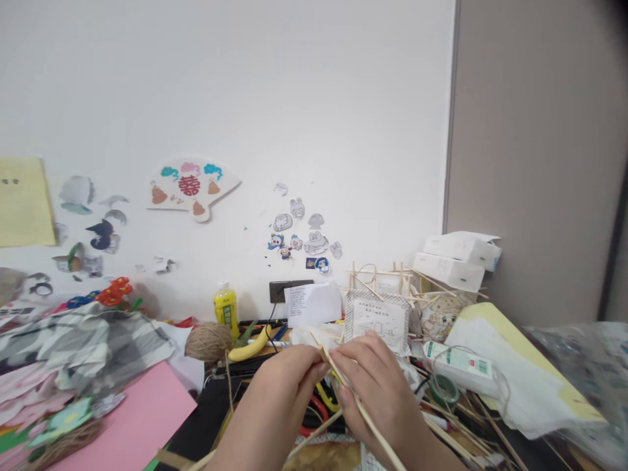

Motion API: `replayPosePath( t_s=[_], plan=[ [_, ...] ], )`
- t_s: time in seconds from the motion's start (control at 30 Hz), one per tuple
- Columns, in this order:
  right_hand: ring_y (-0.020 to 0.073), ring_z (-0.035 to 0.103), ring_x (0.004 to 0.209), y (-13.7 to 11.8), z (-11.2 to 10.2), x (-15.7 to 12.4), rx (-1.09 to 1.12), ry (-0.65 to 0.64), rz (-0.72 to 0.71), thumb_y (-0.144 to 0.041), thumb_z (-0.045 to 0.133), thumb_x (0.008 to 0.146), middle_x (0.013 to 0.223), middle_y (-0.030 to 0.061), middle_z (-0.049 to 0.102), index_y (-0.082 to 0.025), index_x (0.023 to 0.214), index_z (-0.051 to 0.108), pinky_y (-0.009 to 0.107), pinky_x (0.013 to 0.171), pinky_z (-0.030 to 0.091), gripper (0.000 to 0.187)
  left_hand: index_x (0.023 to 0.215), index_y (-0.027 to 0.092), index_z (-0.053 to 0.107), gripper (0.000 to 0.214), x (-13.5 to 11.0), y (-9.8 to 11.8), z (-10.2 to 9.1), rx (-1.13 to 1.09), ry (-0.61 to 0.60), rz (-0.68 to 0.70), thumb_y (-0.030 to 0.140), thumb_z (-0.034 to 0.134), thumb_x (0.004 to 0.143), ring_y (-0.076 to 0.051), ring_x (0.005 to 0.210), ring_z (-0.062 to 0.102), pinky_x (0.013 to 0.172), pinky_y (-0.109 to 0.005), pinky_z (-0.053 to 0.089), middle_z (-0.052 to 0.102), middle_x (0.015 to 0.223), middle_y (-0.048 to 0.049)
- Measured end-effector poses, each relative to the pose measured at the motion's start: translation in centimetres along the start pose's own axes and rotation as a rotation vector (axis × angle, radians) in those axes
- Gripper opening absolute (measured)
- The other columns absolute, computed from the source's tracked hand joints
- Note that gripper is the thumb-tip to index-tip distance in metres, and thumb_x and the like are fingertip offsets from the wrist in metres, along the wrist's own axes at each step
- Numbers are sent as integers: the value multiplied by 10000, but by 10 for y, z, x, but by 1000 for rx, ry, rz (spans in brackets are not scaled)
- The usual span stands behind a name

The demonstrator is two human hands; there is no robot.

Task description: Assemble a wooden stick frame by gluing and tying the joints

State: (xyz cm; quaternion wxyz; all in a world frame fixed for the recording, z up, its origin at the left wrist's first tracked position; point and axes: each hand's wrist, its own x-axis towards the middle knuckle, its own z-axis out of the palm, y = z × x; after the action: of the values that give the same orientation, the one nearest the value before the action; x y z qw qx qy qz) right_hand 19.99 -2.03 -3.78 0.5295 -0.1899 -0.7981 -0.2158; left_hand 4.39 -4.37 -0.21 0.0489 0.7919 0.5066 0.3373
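A thin pale wooden stick (373, 426) slants between my hands, its tip showing just above my fingers and its long end running down to the lower right. My left hand (289, 373) is closed, thumb and fingers pinching near the stick's upper end. Bent fingers of my right hand (370, 376) press around the same stick a little lower down. Another stick (316, 433) crosses beneath at an angle; whether it touches the held one is hidden. Under my hands, red handles (321, 409), partly covered, lie on the table. A strand of twine (229, 383) hangs left of my left wrist.
Left stand a twine ball (209, 341), a banana (251, 347) and a yellow bottle (226, 311). Pink paper (147, 409) and checked cloth (98, 340) lie further left. Right are a stick frame (375, 281), white boxes (449, 268), green tape (444, 390) and loose sticks (458, 445).
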Motion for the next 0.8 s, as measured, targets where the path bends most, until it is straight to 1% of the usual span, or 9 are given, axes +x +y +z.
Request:
replayPosePath(
  t_s=[0.17,0.3,0.47,0.53,0.8],
  plan=[
    [231,534,821,0,-1,0,-12,0,-1,-70,403,801,874,113,628,-75,1017,595,402,814,446,288,627,204,407,255,0,-3,0,-17,-22,51,263,335,864,-130,595,484,577,-217,356,514,612,17],
    [234,535,821,-1,0,-1,-21,-2,-5,-69,404,798,873,117,628,-77,1015,595,411,811,453,289,612,202,395,262,0,-5,0,36,-33,29,260,355,864,-134,607,499,580,-223,355,534,629,9],
    [233,543,823,-1,0,0,-24,-3,-9,-61,402,799,865,118,626,-75,1027,589,412,796,468,295,638,199,434,247,-2,-4,-1,43,-50,16,243,361,870,-141,648,535,603,-224,371,574,671,-1],
    [231,543,821,-1,0,0,-23,2,-2,-48,402,794,861,119,624,-75,1028,584,408,785,477,298,641,197,440,241,-3,-2,-1,42,-41,14,226,364,868,-140,651,544,605,-223,378,585,679,-3],
    [231,526,826,-2,1,2,-8,12,-5,-31,404,782,852,136,619,-46,1003,590,401,762,493,289,637,197,467,252,0,0,1,53,32,85,199,356,864,-140,605,555,568,-220,389,599,646,-3]
  ],
)
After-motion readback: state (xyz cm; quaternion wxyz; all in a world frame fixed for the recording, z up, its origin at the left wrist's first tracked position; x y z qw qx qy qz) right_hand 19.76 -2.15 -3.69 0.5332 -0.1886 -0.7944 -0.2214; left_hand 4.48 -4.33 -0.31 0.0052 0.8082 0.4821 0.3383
